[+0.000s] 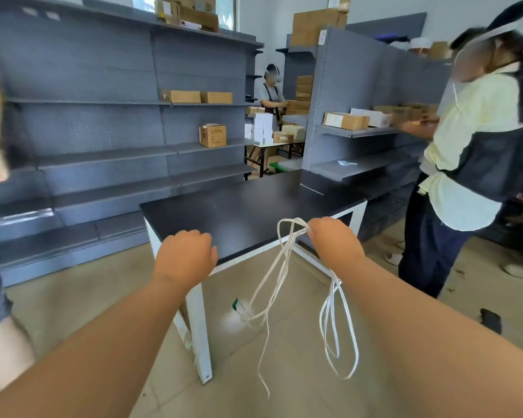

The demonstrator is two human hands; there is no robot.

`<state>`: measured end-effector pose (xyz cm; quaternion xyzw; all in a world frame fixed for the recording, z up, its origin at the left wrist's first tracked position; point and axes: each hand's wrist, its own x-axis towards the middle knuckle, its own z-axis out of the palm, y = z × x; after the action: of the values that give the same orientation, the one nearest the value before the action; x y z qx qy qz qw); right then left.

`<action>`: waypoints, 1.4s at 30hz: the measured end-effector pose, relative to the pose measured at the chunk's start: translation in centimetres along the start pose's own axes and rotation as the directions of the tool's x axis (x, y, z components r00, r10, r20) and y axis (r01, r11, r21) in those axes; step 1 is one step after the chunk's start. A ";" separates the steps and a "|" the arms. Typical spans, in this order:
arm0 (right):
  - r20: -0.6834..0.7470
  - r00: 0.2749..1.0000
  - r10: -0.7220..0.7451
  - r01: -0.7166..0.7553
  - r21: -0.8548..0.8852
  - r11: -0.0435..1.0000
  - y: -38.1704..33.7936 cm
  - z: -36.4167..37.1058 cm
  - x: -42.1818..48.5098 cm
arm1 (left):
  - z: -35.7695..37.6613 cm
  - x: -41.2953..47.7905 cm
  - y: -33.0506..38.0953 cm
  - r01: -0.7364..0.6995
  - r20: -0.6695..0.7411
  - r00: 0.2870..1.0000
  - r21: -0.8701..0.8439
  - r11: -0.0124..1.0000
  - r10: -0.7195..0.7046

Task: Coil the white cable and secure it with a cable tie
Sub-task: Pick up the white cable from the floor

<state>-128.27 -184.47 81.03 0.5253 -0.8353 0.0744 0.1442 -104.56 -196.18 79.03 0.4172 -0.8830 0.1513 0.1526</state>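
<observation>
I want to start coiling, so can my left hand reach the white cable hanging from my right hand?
Probably yes. The left hand hovers level with the right hand, which grips the white cable; nothing stands between them above the table edge, and the loops hang free.

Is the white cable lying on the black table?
No; the white cable hangs in loose loops from the right hand, off the table.

Black-topped table (239, 212) ahead, grey metal shelving (88, 131) behind and left of it, brown cardboard boxes (212, 135) on its shelves, white cable (280, 267) hanging before table's near edge.
</observation>
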 end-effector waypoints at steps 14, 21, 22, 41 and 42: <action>-0.125 0.976 -0.178 0.179 0.002 0.984 4.3 -1.6 27.7 | 5.7 22.8 -0.6 0.093 -0.031 0.995 0.036 0.995 -0.092; -0.171 0.953 -0.250 0.266 0.080 0.961 0.7 -0.8 40.0 | 8.1 33.1 -6.5 0.165 -0.093 0.983 0.066 0.984 -0.158; -0.203 0.944 -0.262 0.286 0.099 0.953 -0.1 -0.9 41.6 | 8.3 34.6 -7.8 0.176 -0.114 0.979 0.079 0.981 -0.166; -0.371 0.861 -0.348 0.501 0.500 0.706 -11.7 7.5 62.0 | 13.6 44.8 -20.5 0.448 -0.133 0.894 0.215 0.868 -0.428; -0.346 0.862 -0.370 0.503 0.507 0.700 -11.7 9.1 62.3 | 14.3 45.0 -20.4 0.464 -0.121 0.886 0.215 0.860 -0.447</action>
<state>-144.57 -245.47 91.97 0.7159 -0.6009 0.3464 0.0805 -117.86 -245.22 86.71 0.6240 -0.7291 0.2295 0.1624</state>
